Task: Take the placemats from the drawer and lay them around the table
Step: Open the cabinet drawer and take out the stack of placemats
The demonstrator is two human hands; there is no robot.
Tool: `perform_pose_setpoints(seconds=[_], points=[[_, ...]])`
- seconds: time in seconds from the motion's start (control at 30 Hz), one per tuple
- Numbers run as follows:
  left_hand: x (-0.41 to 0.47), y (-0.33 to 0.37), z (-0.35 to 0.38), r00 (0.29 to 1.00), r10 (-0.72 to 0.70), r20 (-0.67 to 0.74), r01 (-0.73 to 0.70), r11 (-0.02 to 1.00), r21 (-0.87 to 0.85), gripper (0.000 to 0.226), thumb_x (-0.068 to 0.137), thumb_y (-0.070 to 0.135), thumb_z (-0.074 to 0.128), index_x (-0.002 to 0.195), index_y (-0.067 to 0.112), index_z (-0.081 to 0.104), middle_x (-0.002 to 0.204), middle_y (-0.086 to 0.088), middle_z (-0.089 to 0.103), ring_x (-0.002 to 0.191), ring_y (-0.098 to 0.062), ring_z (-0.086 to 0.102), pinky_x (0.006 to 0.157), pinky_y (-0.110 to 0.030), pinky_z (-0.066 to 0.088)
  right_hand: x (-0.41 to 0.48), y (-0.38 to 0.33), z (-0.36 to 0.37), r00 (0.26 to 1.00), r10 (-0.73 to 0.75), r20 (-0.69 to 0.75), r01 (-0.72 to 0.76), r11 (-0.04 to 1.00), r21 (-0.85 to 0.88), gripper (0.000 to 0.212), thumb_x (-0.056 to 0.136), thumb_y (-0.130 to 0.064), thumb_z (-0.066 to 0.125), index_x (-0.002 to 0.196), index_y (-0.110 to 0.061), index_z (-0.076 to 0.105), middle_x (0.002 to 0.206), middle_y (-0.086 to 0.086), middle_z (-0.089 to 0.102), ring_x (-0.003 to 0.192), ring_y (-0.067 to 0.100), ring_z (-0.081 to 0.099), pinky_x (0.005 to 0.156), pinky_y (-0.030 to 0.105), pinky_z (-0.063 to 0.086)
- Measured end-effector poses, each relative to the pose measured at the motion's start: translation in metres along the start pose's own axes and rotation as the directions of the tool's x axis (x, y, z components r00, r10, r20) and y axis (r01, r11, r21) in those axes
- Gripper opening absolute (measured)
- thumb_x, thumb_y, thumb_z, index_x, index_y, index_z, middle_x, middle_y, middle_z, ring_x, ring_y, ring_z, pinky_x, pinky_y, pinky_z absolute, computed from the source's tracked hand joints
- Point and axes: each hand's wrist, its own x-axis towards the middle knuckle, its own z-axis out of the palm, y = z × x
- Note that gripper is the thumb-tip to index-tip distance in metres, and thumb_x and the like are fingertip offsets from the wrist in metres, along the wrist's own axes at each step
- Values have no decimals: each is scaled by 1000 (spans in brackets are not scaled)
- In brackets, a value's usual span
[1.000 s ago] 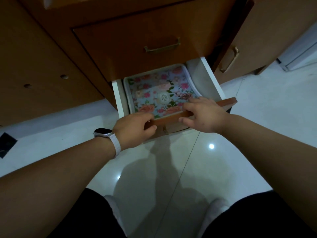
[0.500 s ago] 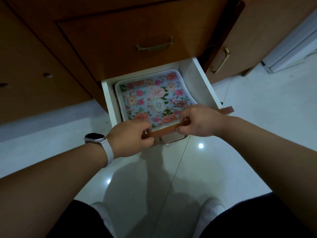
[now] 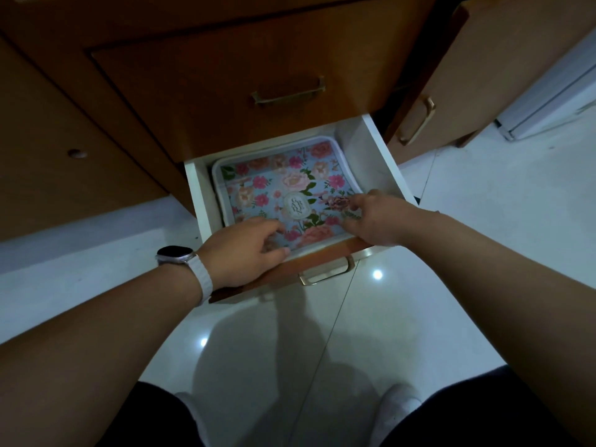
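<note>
While the white-walled lower drawer (image 3: pixel 371 146) of the brown wooden cabinet stands pulled out, the floral placemats with pink roses on pale blue and a white border (image 3: pixel 283 185) lie flat inside it, filling most of the floor of the drawer. Probably a stack, but only the top sheet and some rim edges show, so count unclear. Left hand (image 3: pixel 242 250), white-strapped watch (image 3: pixel 180 256) on its wrist, reaches over the brown drawer front (image 3: pixel 319 256); fingers curl down onto the near-left edge of the mats, grip narrow, touching but nothing lifted yet. Right hand (image 3: pixel 377 221) sits at the near-right corner, fingers spread on the mat surface, thumb low at the edge; grip loose, not closed on anything I can confirm. Brass handle (image 3: pixel 325 274) of the drawer hangs free below both hands.

Judgement: mats look thin, light and glossy, likely flexible plastic, so slick on top and prone to sliding apart or sagging if taken from one side. Best hold is both near corners, fingertips under the rim, thumbs on top, lifting the whole pile level out over the drawer front. No bench in view.
</note>
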Motion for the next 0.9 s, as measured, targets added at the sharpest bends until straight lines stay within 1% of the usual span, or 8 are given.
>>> perform_pose_setpoints(seconds=[0.1,0.2,0.33,0.43,0.53,0.7,0.77,0.9], points=[[4,-2,3,999,-1,-34,1,1000,11,59,87,61,53,137,31,44,124,6,54,107,-12,52,86,-31,48,2,-8,-5,989,45,139,-28,993,-118,46,100,-46,41,135,-17,45,130,15,45,107,26,46,89,32,34],[6,-4,5,998,-11,-60,12,1000,15,60,86,61,54,137,31,44,127,6,54,110,-12,52,87,-30,47,8,-20,-10,980,55,190,-25,988,-154,42,105,-37,32,136,-13,46,134,14,48,123,30,44,104,35,28],[3,-7,6,994,-28,-104,29,1000,2,55,88,56,56,135,30,46,126,5,55,109,-13,52,87,-31,48,23,-25,-6,972,51,228,-5,980,-198,46,105,-39,29,145,-18,35,140,12,44,130,32,36,110,43,23],[2,-6,8,992,-21,-127,23,1000,14,52,88,55,56,133,30,47,122,7,55,107,-11,52,84,-32,48,35,-19,-2,966,88,244,-53,988,-146,61,100,-53,37,148,-18,26,141,10,36,136,35,25,110,44,24],[3,-6,10,988,-20,-152,24,999,26,50,88,55,55,131,30,49,117,9,56,104,-11,52,81,-31,47,46,-14,6,958,171,230,-146,982,-121,74,92,-61,44,148,-15,27,140,14,35,132,35,32,112,47,28],[5,-8,12,988,-9,-154,19,998,60,49,88,59,52,128,32,50,113,11,57,100,-11,53,77,-28,46,45,-13,6,940,318,122,-332,936,115,85,83,-40,70,144,-8,21,140,23,35,129,37,42,103,46,45],[4,-9,13,987,-12,-158,21,998,54,49,88,59,52,128,32,50,113,11,58,100,-10,53,75,-27,45,42,-12,3,944,320,78,-328,934,140,73,89,-31,65,143,-5,24,140,23,37,128,37,43,100,42,47],[5,-9,13,989,-18,-148,25,999,46,50,88,59,51,129,31,50,115,9,57,102,-12,54,77,-28,46,38,-10,-3,936,310,-166,-245,914,324,50,88,-18,65,132,-5,44,130,21,50,115,37,54,94,42,51]])
